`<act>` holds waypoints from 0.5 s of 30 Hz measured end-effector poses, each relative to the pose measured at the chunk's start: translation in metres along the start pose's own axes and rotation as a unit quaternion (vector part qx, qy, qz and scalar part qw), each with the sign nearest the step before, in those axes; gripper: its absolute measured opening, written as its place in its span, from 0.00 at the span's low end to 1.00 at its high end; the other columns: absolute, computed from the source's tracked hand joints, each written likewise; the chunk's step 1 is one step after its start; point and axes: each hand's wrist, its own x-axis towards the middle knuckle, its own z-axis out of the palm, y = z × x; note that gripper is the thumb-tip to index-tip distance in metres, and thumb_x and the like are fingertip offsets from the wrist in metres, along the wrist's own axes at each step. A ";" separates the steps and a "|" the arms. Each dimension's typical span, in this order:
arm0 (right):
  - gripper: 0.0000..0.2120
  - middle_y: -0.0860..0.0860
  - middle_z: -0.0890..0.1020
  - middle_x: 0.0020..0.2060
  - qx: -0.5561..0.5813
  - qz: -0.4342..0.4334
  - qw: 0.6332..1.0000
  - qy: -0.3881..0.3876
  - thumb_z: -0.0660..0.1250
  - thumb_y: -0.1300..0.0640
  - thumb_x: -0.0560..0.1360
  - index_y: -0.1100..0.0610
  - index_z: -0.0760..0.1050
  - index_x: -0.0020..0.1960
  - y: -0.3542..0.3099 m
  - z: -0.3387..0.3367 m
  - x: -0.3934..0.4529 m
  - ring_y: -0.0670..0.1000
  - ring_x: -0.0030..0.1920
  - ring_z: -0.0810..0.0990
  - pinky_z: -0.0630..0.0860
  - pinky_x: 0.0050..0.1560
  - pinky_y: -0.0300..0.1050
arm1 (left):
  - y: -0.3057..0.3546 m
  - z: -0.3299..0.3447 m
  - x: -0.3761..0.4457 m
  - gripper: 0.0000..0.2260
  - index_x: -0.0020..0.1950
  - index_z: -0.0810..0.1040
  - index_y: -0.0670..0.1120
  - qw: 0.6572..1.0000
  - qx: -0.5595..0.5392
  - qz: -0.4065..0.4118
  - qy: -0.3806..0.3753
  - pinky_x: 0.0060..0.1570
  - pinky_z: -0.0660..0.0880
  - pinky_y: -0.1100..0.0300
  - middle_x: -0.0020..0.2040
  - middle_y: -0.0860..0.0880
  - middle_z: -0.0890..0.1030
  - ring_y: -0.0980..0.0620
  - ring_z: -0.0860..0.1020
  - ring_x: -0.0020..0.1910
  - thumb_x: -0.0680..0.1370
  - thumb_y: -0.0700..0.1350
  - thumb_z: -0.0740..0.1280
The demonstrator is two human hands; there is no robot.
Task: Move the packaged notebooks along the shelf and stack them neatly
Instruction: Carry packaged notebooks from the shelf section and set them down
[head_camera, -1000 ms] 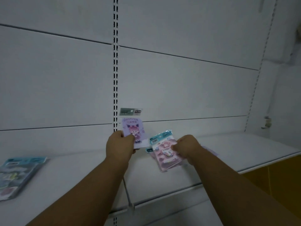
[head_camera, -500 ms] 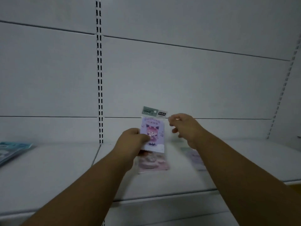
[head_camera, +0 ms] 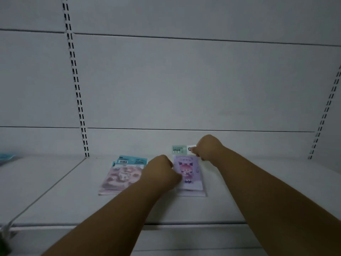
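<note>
Pinching the header card of the purple notebook pack (head_camera: pixel 189 172) with right hand (head_camera: pixel 208 147) fingers closed on its top corner; left hand (head_camera: pixel 160 172) clamping its left edge. Lying long axis front-to-back on the shelf (head_camera: pixel 258 191), just right of the pink notebook stack (head_camera: pixel 121 174), nearer the left hand.
</note>
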 end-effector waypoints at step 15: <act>0.09 0.50 0.76 0.38 -0.026 -0.169 0.981 0.095 0.69 0.52 0.69 0.53 0.70 0.45 -0.048 0.017 -0.021 0.53 0.41 0.78 0.72 0.38 0.44 | -0.017 -0.030 0.000 0.15 0.55 0.75 0.51 0.982 0.146 0.053 0.105 0.44 0.72 0.59 0.48 0.52 0.80 0.53 0.76 0.46 0.72 0.54 0.71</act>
